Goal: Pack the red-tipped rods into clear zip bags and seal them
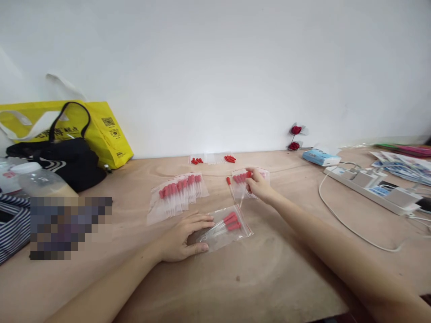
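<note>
My left hand [183, 235] lies on the table with its fingers spread, the fingertips and thumb touching the lower end of a clear zip bag [208, 246]. Inside that bag are several droppers with red bulbs [232, 220]. My right hand [261, 187] pinches the red bulb of a single dropper [248, 174], its thin clear tube slanting down towards the bag's opening. A loose dropper [228, 181] lies just left of the right hand. Behind the hand, partly hidden, rests another bag [239, 178] of red-topped items.
Overlapping filled zip bags [178, 193] lie left of centre. Small red bulbs [230, 159] sit on plastic by the wall. At right are a tissue pack [321, 157] and a power strip [373, 190] with cables; at left, a yellow bag [114, 134], a black bag [74, 161] and a bottle [40, 179].
</note>
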Demonstrator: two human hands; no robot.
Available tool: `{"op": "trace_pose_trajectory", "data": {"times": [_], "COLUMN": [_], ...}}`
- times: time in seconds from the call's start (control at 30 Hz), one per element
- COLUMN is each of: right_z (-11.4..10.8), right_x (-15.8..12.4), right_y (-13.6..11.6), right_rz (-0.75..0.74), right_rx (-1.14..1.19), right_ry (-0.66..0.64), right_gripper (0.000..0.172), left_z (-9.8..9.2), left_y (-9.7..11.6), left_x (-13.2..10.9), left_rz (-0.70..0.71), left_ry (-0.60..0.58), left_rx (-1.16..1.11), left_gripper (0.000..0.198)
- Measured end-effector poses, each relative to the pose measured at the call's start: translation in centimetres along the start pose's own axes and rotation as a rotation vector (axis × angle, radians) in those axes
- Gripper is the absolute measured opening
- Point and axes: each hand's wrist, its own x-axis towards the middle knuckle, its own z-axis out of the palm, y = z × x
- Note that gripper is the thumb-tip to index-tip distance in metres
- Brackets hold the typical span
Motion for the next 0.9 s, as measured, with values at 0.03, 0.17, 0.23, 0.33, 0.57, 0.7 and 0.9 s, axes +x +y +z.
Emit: {"op": "trace_pose_trajectory", "data": {"times": [0.03,0.17,0.23,0.33,0.57,0.7,0.9], "right_z": [-0.7,-1.9,-1.8,-1.2,0.1,0.1,0.2], "right_x": [-1.0,-4.2,-5.0,-5.4,-6.4,-7.3,-8.6], "right_y": [0.3,1.5,1.8,1.9,1.4,0.8,0.4], "right_rz": [0.006,0.044,0.082,0.101,0.149,0.240,0.291], "right_rx": [0.065,0.231,0.294,0.358,0.472,0.560,0.565], "right_ry": [0.014,0.080,0.111,0.150,0.125,0.087,0.031], "right_gripper": [0.038,0.038,0.039,0.041,0.040,0.032,0.032], "left_z": [0.0,-0.2,-0.2,-0.2,-0.3,-0.3,-0.2], "left_y": [0.0,0.1,0.1,0.1,0.3,0.3,0.2], "left_x": [0.0,0.1,0.1,0.1,0.2,0.2,0.1], "left_rz": [-0.004,-0.023,-0.026,-0.019,-0.023,-0.024,-0.029], "left_ry": [-0.001,-0.005,0.001,0.012,0.009,0.009,-0.001], "left_rx": [0.001,0.007,0.013,0.015,0.015,0.013,0.010], "left_gripper": [0.047,0.047,0.047,0.047,0.046,0.046,0.047]}}
